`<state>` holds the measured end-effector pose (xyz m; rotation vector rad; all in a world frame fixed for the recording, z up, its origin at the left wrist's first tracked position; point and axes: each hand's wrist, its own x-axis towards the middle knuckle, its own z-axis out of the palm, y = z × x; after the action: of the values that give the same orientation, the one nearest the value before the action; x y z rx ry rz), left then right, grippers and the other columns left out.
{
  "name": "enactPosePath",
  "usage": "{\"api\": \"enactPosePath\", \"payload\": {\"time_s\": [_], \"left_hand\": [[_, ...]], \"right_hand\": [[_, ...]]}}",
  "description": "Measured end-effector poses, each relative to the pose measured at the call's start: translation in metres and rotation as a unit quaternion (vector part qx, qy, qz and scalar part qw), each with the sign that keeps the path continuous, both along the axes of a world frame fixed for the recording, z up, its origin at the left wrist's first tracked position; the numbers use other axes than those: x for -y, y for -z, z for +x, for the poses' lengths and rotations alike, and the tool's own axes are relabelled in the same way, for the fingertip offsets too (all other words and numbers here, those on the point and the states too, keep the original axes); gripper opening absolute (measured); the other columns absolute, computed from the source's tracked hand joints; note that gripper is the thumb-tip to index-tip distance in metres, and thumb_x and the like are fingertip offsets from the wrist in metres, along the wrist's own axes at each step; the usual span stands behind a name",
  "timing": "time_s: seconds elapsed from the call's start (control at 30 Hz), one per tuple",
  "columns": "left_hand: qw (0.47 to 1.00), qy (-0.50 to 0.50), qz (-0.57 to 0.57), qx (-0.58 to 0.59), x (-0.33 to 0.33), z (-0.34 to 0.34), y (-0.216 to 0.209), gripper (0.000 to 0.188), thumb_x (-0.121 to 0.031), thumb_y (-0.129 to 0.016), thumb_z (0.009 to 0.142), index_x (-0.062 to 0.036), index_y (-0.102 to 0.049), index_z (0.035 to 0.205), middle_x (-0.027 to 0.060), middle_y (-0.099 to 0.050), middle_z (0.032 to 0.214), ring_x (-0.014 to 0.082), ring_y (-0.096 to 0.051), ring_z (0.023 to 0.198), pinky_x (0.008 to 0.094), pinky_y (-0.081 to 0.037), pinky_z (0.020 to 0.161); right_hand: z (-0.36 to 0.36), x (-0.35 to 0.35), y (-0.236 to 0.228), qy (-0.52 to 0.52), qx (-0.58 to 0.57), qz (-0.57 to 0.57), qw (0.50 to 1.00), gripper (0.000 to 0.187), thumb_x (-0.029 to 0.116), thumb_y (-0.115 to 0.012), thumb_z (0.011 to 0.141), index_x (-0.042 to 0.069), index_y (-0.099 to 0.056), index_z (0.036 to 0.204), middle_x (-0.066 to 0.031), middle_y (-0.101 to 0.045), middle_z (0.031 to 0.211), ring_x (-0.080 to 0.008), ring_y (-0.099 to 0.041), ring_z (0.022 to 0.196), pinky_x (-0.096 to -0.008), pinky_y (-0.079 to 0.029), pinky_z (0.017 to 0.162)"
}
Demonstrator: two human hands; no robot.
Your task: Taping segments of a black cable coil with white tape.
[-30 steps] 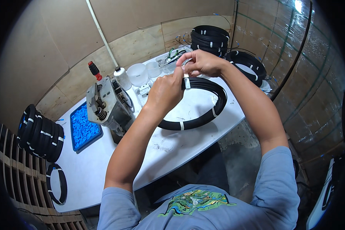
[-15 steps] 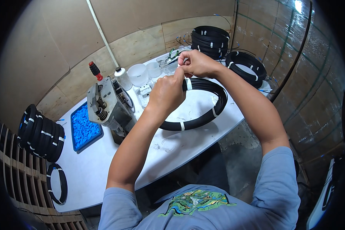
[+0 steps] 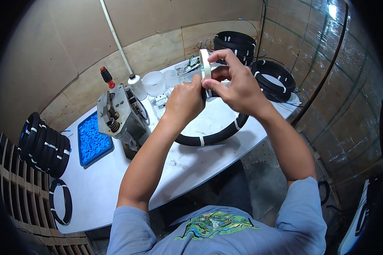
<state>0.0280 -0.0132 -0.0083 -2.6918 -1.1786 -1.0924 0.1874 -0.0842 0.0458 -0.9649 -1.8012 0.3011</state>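
Cool, whitish light seems to fall from above, bright on the table [image 3: 187,170] and flaring into a burnt-out spot with scattered glints on the plastic wrap [image 3: 312,63], while the floor [image 3: 264,159] below sits dim and the coil [image 3: 220,137] casts a soft-edged shadow. Focus holds around the hands, with fine detail softening outward. The fisheye bows the plywood [image 3: 149,48] and slats [image 3: 19,187], and the corners sink into black.

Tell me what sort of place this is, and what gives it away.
Likely a small cable workshop: stacked black coils bound with white bands, plus a metal machine and a blue tray of small blue pieces on a white table.
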Motion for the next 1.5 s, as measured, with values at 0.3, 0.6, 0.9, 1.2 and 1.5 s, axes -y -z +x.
{"api": "enactPosePath", "payload": {"time_s": [0.3,0.6,0.9,1.2,1.5], "left_hand": [[0.999,0.04,-0.002,0.006,-0.007,-0.004,0.003,0.022,-0.01,-0.063,0.082,-0.0079,-0.051,0.101,0.0249,-0.066,0.073,0.0485,-0.066,0.073,0.0574,-0.053,0.065],[0.999,0.02,0.042,-0.016,-0.003,0.0,0.0,0.017,-0.008,-0.062,0.08,-0.0063,-0.053,0.095,0.0213,-0.068,0.077,0.0447,-0.067,0.072,0.0533,-0.053,0.063],[0.999,0.033,0.036,-0.009,-0.003,0.005,0.0,0.017,-0.009,-0.062,0.08,-0.0056,-0.052,0.093,0.0213,-0.067,0.076,0.0451,-0.067,0.073,0.0533,-0.053,0.061],[1.0,0.014,0.02,-0.015,-0.002,0.007,-0.003,0.02,-0.013,-0.065,0.081,-0.0083,-0.052,0.095,0.0217,-0.067,0.074,0.0465,-0.066,0.074,0.0553,-0.052,0.063],[1.0,-0.002,-0.014,-0.016,-0.005,0.007,-0.005,0.02,-0.013,-0.066,0.08,-0.0077,-0.054,0.095,0.0228,-0.067,0.077,0.0474,-0.064,0.076,0.055,-0.051,0.066]], "right_hand": [[-0.02,0.052,0.08,0.138,0.05,0.185,0.972,0.067,0.001,-0.082,0.074,0.0,-0.052,0.134,-0.0131,-0.067,0.089,-0.0246,-0.067,0.08,-0.0345,-0.054,0.077],[-0.029,0.044,0.108,0.137,-0.205,-0.023,0.969,0.031,0.033,-0.074,0.087,0.003,-0.065,0.087,-0.0069,-0.067,0.085,-0.0171,-0.061,0.077,-0.0305,-0.049,0.072],[-0.032,0.011,0.085,-0.023,-0.441,-0.261,0.859,0.029,0.024,-0.075,0.09,-0.002,-0.062,0.093,-0.0033,-0.065,0.069,-0.005,-0.055,0.054,-0.0207,-0.042,0.049],[-0.038,0.018,0.073,0.023,-0.446,-0.296,0.844,0.022,0.023,-0.072,0.092,0.003,-0.063,0.092,0.001,-0.058,0.064,-0.0057,-0.053,0.046,-0.0213,-0.042,0.039],[-0.038,0.018,0.07,-0.006,-0.456,-0.26,0.851,0.022,0.022,-0.066,0.097,0.001,-0.064,0.092,0.0006,-0.061,0.07,-0.0041,-0.052,0.055,-0.0208,-0.042,0.049]]}}
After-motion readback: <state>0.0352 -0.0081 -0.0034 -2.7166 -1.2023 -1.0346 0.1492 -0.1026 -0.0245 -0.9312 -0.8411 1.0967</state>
